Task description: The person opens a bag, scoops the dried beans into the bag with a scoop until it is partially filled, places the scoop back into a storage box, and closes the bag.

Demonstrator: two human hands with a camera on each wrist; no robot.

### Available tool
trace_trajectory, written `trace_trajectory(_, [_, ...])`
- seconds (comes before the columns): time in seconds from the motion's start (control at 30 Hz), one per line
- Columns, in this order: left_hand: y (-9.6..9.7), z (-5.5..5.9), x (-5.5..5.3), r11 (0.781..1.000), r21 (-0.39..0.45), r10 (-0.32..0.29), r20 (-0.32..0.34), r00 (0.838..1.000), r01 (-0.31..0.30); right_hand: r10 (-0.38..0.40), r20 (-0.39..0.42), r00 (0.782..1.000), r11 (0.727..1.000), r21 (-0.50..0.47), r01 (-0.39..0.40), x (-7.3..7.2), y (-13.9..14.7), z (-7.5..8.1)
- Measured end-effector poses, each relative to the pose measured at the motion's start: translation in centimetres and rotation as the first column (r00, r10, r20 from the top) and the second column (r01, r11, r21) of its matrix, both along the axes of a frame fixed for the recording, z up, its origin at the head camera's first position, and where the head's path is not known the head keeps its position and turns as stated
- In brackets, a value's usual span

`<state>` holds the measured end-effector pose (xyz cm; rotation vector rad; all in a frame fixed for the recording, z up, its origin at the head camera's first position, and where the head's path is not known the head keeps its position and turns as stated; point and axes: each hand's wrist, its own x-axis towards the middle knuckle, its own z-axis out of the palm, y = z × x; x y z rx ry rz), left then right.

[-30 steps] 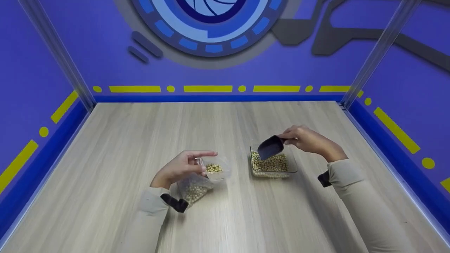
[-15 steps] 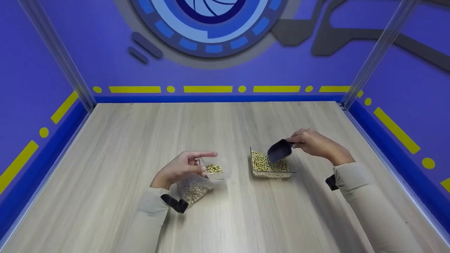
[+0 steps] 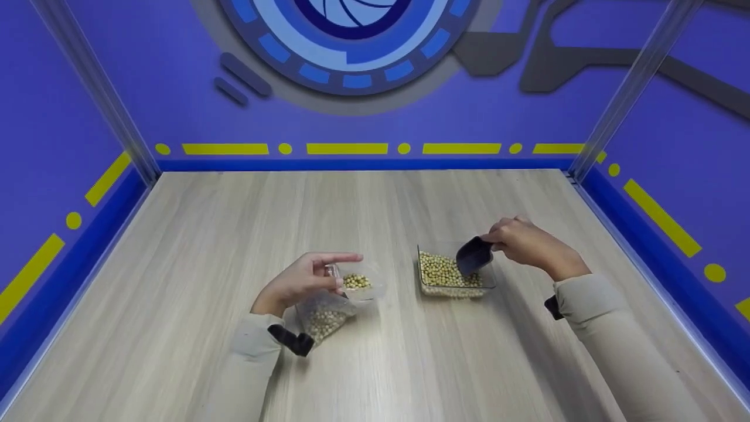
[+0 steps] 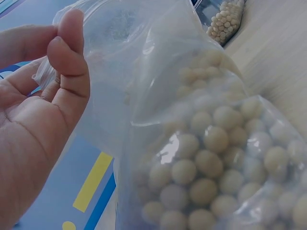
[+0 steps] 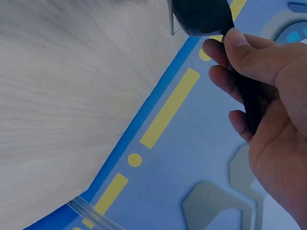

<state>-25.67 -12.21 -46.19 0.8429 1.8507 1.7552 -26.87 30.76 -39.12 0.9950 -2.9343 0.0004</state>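
My left hand [image 3: 300, 278] pinches the top edge of a clear zip bag [image 4: 158, 91], with the index finger stretched along its mouth. Round yellowish beans [image 4: 206, 163] fill the bag's lower part, and more show through the opening in the head view. My right hand [image 3: 524, 241] grips a black scoop [image 3: 474, 255] by its handle [image 5: 249, 96]. The scoop's blade dips into the right side of a clear rectangular container [image 3: 457, 292], its front edge down among similar beans [image 3: 440, 269].
A pale wood-grain table [image 3: 234, 223] lies under everything. Blue walls [image 3: 410, 117] with yellow markings enclose the back and both sides. The container stands to the right of the bag, with a strip of tabletop between them.
My right hand has moved right and slightly down with the scoop, whose blade has gone from above the container's left-middle to its right side, into the beans. The left hand and bag keep still.
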Motion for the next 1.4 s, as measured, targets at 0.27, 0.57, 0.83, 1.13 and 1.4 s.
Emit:
trace_trajectory(0.27, [0.0, -0.1, 0.1, 1.0, 0.025, -0.012, 0.023, 1.0, 0.011, 0.038, -0.127, 0.991, 0.993, 0.118, -0.023, 0.4, -1.1, 0.3])
trace_trajectory(0.57, [0.0, -0.2, 0.0, 1.0, 0.016, -0.011, 0.03, 0.999, 0.01, -0.016, -0.1, 0.995, 0.996, 0.089, 0.025, 0.3, -1.6, -0.4])
trace_trajectory(0.83, [-0.1, -0.1, 0.1, 1.0, -0.013, 0.006, 0.016, 1.0, -0.005, -0.062, 0.038, 0.997, 0.998, -0.021, 0.063, -0.4, -1.0, -1.1])
trace_trajectory(1.13, [-0.1, -0.1, 0.1, 1.0, -0.019, 0.015, 0.02, 1.0, -0.014, -0.061, 0.09, 0.994, 0.987, -0.141, 0.073, -1.0, -0.3, -2.1])
trace_trajectory(1.4, [0.0, 0.0, 0.1, 1.0, 0.02, -0.021, 0.032, 0.999, 0.02, -0.005, 0.131, 0.991, 0.969, -0.246, 0.037, -1.2, -0.4, -3.4])
